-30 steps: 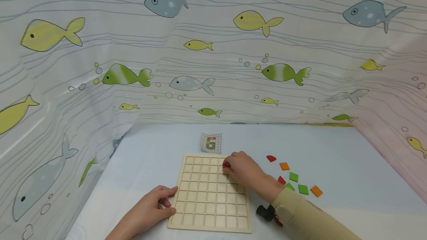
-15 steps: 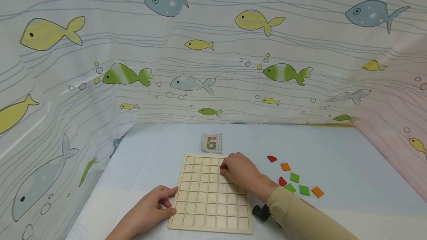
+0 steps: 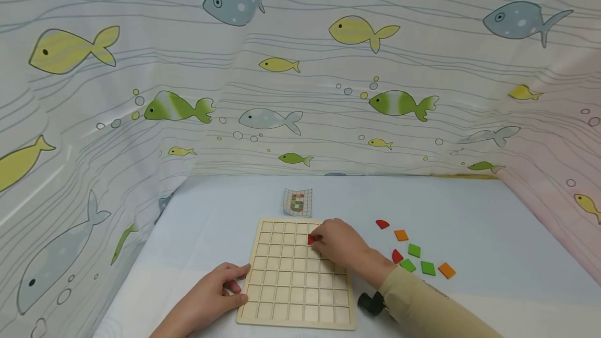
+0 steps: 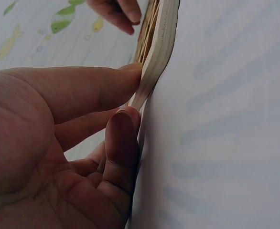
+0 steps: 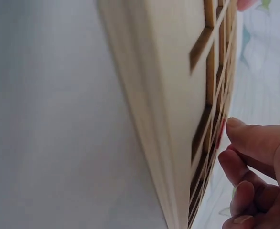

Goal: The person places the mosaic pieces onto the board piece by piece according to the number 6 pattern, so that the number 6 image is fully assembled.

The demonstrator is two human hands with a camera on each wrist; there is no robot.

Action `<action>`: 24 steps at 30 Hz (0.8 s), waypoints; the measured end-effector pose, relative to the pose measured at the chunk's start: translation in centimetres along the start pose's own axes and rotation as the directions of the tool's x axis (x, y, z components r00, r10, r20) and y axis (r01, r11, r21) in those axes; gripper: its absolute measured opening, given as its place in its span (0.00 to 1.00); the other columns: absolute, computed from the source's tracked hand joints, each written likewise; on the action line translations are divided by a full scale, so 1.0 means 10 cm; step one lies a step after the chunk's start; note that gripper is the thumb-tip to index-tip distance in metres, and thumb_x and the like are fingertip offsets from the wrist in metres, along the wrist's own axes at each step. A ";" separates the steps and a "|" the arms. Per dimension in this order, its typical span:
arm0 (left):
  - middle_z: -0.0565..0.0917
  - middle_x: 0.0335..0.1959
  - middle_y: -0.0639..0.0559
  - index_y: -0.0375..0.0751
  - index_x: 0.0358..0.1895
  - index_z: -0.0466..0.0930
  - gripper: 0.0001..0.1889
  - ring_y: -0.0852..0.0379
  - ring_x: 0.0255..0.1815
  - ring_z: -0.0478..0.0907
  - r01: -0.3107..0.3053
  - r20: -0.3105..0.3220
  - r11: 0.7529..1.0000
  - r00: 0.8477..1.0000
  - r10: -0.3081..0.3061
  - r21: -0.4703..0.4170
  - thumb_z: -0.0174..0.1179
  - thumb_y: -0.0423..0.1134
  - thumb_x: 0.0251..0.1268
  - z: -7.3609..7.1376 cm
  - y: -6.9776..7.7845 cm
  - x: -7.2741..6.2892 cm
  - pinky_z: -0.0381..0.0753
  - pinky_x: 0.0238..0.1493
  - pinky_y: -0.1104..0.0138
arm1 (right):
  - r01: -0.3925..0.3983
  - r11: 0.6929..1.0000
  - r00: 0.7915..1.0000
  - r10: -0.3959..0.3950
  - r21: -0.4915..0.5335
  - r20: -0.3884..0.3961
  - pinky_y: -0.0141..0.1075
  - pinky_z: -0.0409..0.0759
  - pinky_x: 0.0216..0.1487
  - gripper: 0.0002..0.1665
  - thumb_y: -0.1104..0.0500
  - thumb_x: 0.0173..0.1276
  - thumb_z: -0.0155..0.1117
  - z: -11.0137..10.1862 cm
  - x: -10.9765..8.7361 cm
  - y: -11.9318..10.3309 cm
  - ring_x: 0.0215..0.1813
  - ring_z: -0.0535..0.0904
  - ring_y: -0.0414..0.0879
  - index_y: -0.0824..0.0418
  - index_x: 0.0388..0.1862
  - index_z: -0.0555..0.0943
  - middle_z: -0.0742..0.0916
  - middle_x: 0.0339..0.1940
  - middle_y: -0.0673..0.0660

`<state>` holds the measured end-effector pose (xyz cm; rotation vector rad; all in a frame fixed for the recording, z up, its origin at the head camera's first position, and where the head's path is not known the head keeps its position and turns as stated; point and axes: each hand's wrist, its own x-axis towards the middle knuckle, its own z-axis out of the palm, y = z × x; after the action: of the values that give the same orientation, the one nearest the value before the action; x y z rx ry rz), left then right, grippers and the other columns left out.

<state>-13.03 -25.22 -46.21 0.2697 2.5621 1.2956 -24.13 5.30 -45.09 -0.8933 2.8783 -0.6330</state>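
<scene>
A pale wooden grid board (image 3: 285, 278) lies flat in front of me, its square cells bare where they show. My left hand (image 3: 211, 296) holds the board's left edge near the front corner; in the left wrist view the thumb (image 4: 99, 88) meets the rim and the other fingers curl beside it. Over the board's far right part, my right hand (image 3: 339, 241) pinches a small red piece (image 3: 310, 239) down at a cell. Fingertips hide most of its shape. The right wrist view shows just a red sliver (image 5: 221, 133) by the thumb and index finger.
Right of the board lie two red quarter-round pieces (image 3: 382, 224), two orange squares (image 3: 401, 235) and several green squares (image 3: 414, 250). Behind the board lies a small gridded paper (image 3: 298, 202) with a coloured pattern. A black object (image 3: 370, 304) shows beside the right sleeve. Fish-printed cloth (image 3: 300, 93) surrounds the table.
My right hand has shifted slightly left over the board with the red piece, from near the right edge to a cell further in. The left hand keeps its place.
</scene>
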 end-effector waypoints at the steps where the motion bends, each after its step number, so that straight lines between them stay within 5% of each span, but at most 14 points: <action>1: 0.75 0.48 0.51 0.35 0.67 0.73 0.34 0.62 0.34 0.73 0.000 0.002 1.000 1.000 0.000 -0.002 0.72 0.44 0.58 0.00 0.00 0.00 0.73 0.34 0.69 | -0.005 1.000 1.000 0.005 0.009 -0.002 0.37 0.78 0.44 0.08 0.57 0.67 0.69 -0.02 -0.02 0.01 0.40 0.79 0.40 0.56 0.42 0.89 0.87 0.35 0.45; 10: 0.75 0.48 0.52 0.35 0.67 0.73 0.34 0.62 0.35 0.74 0.008 0.013 1.000 1.000 -0.008 -0.011 0.72 0.44 0.59 0.00 0.00 0.00 0.73 0.35 0.69 | -0.078 0.997 0.995 0.079 0.031 -0.056 0.42 0.78 0.49 0.17 0.55 0.65 0.71 -0.18 -0.34 0.14 0.50 0.80 0.46 0.56 0.52 0.86 0.86 0.43 0.48; 16: 0.74 0.48 0.51 0.35 0.68 0.73 0.34 0.62 0.36 0.74 0.011 0.022 1.000 1.000 -0.011 -0.016 0.71 0.44 0.59 -0.01 0.00 -0.01 0.73 0.35 0.69 | -0.215 0.971 0.970 0.224 0.101 -0.093 0.38 0.77 0.41 0.20 0.53 0.62 0.74 -0.25 -0.64 0.31 0.42 0.77 0.40 0.52 0.54 0.86 0.84 0.42 0.42; 24: 0.75 0.46 0.53 0.35 0.67 0.74 0.34 0.62 0.36 0.74 0.019 0.007 1.000 1.000 -0.019 0.006 0.72 0.45 0.58 0.00 0.00 0.00 0.72 0.37 0.69 | -0.271 0.947 0.945 0.296 0.173 -0.137 0.35 0.76 0.37 0.19 0.52 0.63 0.74 -0.37 -1.01 0.58 0.36 0.75 0.39 0.51 0.53 0.86 0.86 0.48 0.43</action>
<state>-13.05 -25.21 -46.18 0.2499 2.5565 1.2781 -19.43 16.57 -44.65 -0.4112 2.9633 -0.9131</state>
